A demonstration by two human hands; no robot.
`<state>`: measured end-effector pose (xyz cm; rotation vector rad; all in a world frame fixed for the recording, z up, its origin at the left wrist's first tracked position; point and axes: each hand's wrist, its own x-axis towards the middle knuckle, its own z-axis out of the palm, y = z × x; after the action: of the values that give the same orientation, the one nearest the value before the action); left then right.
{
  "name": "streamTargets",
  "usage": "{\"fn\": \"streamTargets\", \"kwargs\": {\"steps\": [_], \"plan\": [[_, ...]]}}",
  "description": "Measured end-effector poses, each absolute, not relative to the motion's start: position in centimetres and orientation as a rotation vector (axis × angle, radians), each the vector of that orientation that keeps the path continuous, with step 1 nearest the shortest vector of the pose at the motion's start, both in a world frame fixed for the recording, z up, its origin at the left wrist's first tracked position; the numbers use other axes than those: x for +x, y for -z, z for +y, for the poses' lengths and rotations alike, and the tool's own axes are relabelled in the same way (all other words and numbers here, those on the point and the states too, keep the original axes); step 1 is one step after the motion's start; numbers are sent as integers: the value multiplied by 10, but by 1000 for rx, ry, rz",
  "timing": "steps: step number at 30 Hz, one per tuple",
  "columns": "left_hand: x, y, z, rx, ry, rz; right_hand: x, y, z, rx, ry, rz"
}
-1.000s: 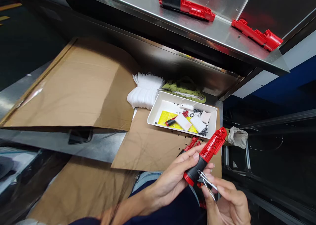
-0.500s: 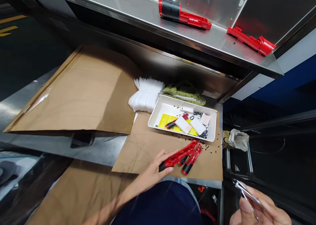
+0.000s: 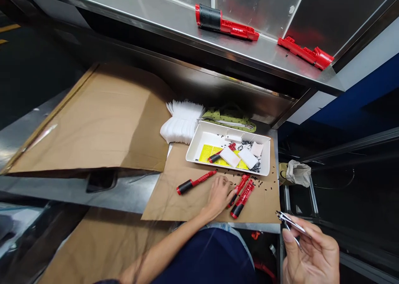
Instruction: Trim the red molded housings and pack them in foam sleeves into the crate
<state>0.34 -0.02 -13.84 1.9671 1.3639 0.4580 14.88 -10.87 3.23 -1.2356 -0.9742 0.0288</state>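
Note:
My right hand, at the lower right, pinches silver nail clippers between thumb and fingers, jaws toward the upper left. On the cardboard sheet, my left hand is palm down with bent fingers apart from the thumb. Its thumb touches the edge of a red-and-black plastic casing half. Just right of that lies a second casing half, inner side up. A third red-and-black casing half rests left of my left hand, out of its hold.
A white tray holds white blocks, a yellow sheet, a red-black part and black bits. Small black pieces are scattered beside it. White sheets, a green pouch and a large cardboard box stand around. Red casings sit on the metal shelf.
The casing half that my left hand held is now laid on the cardboard at the left. My left hand has moved right to another casing half. My right hand has shifted left and up with the clippers.

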Motion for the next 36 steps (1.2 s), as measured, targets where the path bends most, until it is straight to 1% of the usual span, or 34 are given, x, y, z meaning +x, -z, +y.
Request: {"fn": "streamTargets", "kwargs": {"steps": [4, 7, 9, 12, 16, 19, 21, 24, 27, 36], "plan": [[34, 148, 3, 1816, -442, 1342, 147, -37, -109, -1229, -26, -1011], [28, 149, 4, 1638, -477, 1281, 147, -39, -109, -1271, 22, -993], [17, 142, 2, 1496, -506, 1191, 147, -39, -110, -1296, 50, -983], [-2, 115, -3, 1252, -521, 1015, 148, -39, -112, -1297, 14, -971], [-18, 57, -6, 844, -554, 798, 147, -38, -113, -1293, -65, -979], [-19, 19, -2, 422, -601, 709, 146, -38, -112, -1273, -155, -1052], [-16, 4, 1, 178, -573, 648, 147, -38, -111, -1242, -226, -1150], [-12, -8, 3, -21, -500, 518, 148, -38, -111, -1208, -287, -1277], [-8, -16, 0, -75, -520, 449, 145, -38, -111, -1188, -306, -1310], [-10, -43, -8, 136, -591, 394, 128, -40, -110, -1240, -315, -1313]]}}
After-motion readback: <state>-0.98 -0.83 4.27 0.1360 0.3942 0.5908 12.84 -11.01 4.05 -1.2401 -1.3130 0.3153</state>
